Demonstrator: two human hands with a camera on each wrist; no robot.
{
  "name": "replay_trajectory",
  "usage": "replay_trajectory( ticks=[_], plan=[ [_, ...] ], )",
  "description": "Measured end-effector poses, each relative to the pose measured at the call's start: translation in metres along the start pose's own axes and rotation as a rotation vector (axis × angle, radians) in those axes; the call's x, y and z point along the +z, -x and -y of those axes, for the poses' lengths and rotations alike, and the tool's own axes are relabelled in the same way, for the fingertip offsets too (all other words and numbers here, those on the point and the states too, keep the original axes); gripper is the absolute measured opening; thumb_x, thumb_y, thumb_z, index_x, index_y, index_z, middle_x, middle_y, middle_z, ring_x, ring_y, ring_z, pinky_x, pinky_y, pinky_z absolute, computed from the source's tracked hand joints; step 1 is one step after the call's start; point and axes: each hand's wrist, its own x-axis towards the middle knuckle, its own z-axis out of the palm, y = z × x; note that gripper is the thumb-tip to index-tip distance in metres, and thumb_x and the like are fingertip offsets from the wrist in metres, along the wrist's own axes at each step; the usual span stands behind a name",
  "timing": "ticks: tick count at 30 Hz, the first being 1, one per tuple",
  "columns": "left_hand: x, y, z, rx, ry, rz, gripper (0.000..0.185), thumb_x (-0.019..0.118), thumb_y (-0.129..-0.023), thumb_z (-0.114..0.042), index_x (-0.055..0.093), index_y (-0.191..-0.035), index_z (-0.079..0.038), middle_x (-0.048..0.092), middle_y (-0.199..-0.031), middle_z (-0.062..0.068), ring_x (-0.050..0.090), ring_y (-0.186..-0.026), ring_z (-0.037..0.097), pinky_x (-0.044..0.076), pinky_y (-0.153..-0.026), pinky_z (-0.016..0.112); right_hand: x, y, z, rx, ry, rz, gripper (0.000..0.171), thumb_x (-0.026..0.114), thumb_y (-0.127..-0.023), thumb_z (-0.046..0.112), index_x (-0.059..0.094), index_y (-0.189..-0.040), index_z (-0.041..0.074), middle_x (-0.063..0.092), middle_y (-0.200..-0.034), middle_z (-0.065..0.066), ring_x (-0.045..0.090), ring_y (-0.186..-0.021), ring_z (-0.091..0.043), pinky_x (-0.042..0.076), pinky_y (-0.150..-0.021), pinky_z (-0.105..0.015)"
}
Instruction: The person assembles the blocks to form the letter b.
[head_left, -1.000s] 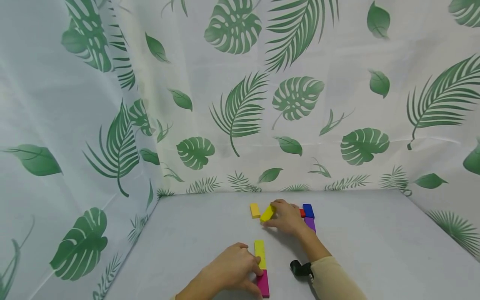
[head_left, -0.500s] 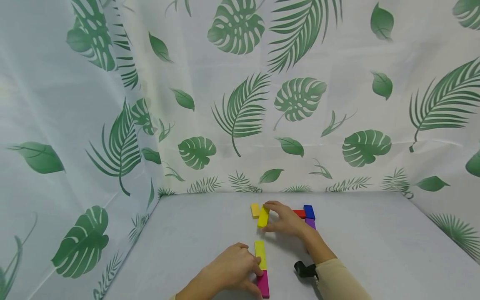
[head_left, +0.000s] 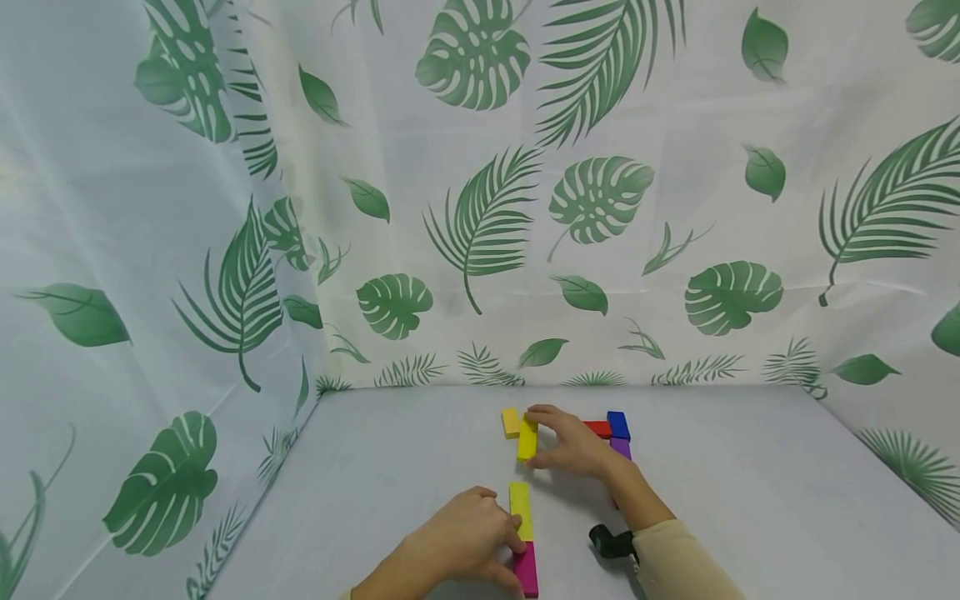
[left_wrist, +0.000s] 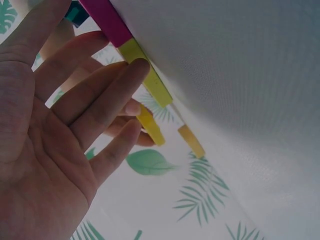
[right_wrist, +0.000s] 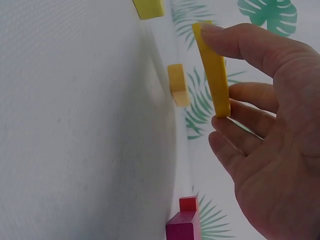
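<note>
While the left hand [head_left: 457,542] is pressing flat on a yellow-green block [head_left: 520,508] near the desk's front edge, right hand [head_left: 573,442] is pinching a yellow block [head_left: 527,438] toward the back edge.

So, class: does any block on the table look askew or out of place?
Nothing is damaged. One yellow block is off the table, pinched in the right hand, short of the line of lime block and magenta block under the left hand.

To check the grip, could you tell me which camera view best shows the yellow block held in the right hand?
The right wrist view: the yellow block fills the frame, pinched by the right hand. The head view shows it small; the left wrist view shows only part, behind fingers.
</note>
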Motion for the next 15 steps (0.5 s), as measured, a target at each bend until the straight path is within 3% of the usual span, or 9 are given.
replay_trajectory(
  ticks=[15],
  plan=[
    [0.0004, -0.0010, 0.0004, -0.006, 0.018, 0.000, 0.045, 0.080, -0.078, -0.069, 0.082, -0.111, -0.039, 0.058, -0.079, -0.023, 0.046, -0.063, -0.009, 0.052, -0.104, 0.034, 0.0015, 0.0006, 0.0073, -0.018, 0.010, 0.037, 0.079, 0.088, -0.083, 0.035, 0.056, -0.150, 0.011, 0.047, -0.160, -0.011, 0.042, -0.149, -0.037, 0.037, -0.117, -0.065]
  ],
)
